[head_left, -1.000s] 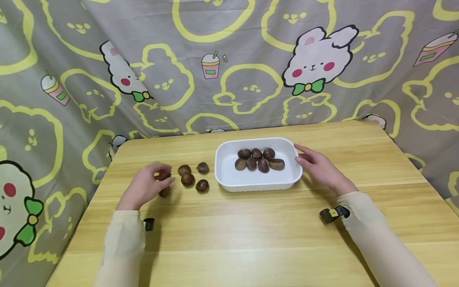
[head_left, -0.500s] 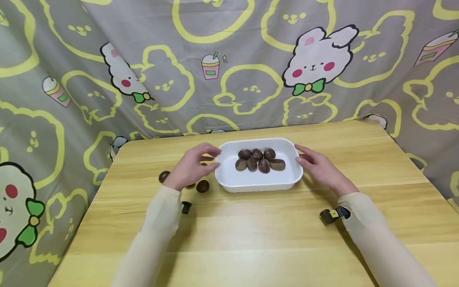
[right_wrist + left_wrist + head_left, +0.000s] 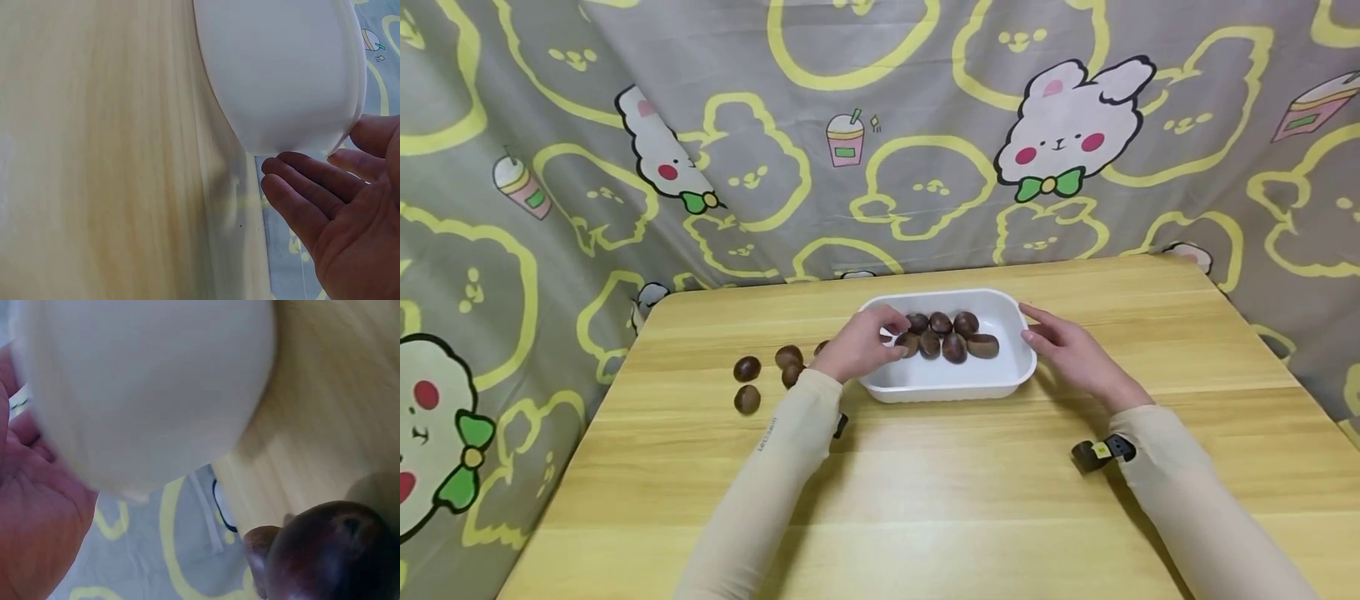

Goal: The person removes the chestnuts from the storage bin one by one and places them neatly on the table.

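Note:
A white rectangular tray (image 3: 947, 392) stands on the table, with several brown chestnuts (image 3: 954, 347) in two rows on its floor. My left hand (image 3: 863, 343) reaches over the tray's left end. Its thumb and fingers are apart beside the leftmost chestnuts, and no chestnut is plainly held. In the left wrist view the tray wall (image 3: 150, 394) hides the left fingertips. At the tray's right end is my right hand (image 3: 1067, 350); the right wrist view shows its fingers (image 3: 306, 187) extended against the outer wall. More chestnuts (image 3: 747, 368) lie on the table to the left, some partly covered by the left arm.
The wood-grain table (image 3: 970, 500) extends toward me in front of the tray. A grey patterned curtain (image 3: 917, 208) hangs along the back and sides. Each wrist wears a dark camera strap (image 3: 1105, 450).
My left hand has moved right, from the chestnuts on the table to over the tray's left end. The two leftmost table chestnuts are now uncovered. My right hand stays at the tray.

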`<state>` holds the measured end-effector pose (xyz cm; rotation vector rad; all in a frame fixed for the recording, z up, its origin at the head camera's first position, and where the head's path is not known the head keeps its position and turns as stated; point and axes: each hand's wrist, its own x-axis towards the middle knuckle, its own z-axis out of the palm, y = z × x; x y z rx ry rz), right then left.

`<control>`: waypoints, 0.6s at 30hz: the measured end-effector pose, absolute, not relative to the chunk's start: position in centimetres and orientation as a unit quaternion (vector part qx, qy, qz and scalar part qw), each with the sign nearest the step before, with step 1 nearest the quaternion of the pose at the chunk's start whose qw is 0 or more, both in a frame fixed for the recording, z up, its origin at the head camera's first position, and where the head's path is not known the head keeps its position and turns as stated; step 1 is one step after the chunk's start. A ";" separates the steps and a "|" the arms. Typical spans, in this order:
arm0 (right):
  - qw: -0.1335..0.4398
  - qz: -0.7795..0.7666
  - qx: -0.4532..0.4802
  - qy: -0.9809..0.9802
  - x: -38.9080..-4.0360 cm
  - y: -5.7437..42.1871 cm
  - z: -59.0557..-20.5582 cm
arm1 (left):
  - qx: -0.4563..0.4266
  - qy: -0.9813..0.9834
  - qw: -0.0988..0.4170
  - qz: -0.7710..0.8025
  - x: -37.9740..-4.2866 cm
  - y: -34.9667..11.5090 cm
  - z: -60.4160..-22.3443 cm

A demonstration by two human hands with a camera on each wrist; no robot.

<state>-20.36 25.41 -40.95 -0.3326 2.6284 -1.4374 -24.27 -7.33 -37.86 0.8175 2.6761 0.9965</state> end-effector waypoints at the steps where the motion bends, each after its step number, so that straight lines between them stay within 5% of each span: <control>1: 0.065 -0.475 -0.109 0.871 -20.4 25.4 -41.0 | 0.277 0.903 0.084 0.319 -24.4 -7.2 -38.1; 18: 0.057 -0.471 -0.108 0.874 -20.6 25.7 -41.3 | 0.287 0.938 0.067 0.183 -25.6 -4.9 -39.3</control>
